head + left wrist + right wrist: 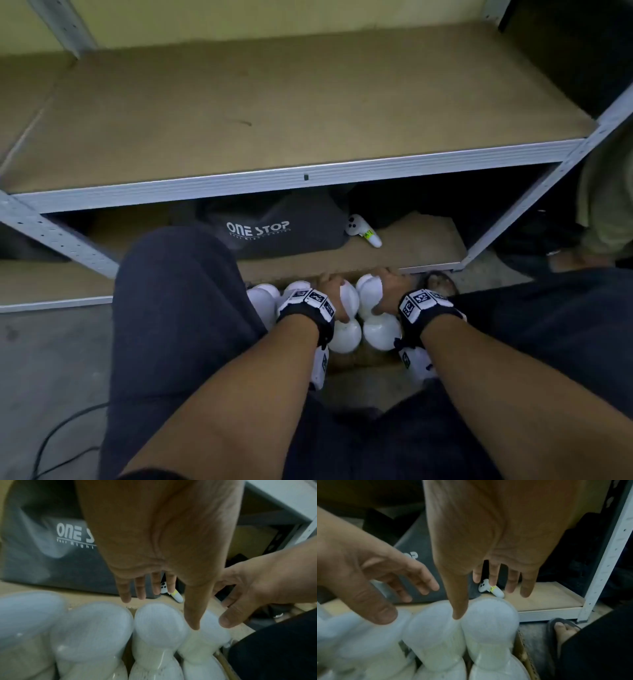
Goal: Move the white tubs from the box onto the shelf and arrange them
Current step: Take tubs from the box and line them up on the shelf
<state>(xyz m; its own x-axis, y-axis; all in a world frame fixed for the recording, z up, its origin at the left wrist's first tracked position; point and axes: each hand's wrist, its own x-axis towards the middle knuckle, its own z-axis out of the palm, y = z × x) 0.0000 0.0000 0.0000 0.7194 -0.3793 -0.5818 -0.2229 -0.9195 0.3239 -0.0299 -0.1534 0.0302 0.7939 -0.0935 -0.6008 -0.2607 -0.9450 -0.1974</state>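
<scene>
Several white tubs stand packed in a cardboard box on the floor between my knees. My left hand is spread over one tub; its fingers are straight past the far side and its thumb dips into the gap beside it. My right hand hovers likewise over the neighbouring tub, with its thumb between two tubs and its fingers straight. Neither hand holds a tub. The brown shelf board above is bare.
A metal rack frame edges the shelf. On the lower shelf lie a grey "ONE STOP" bag and a white controller. My sandalled foot is right of the box. A cable runs over the floor at left.
</scene>
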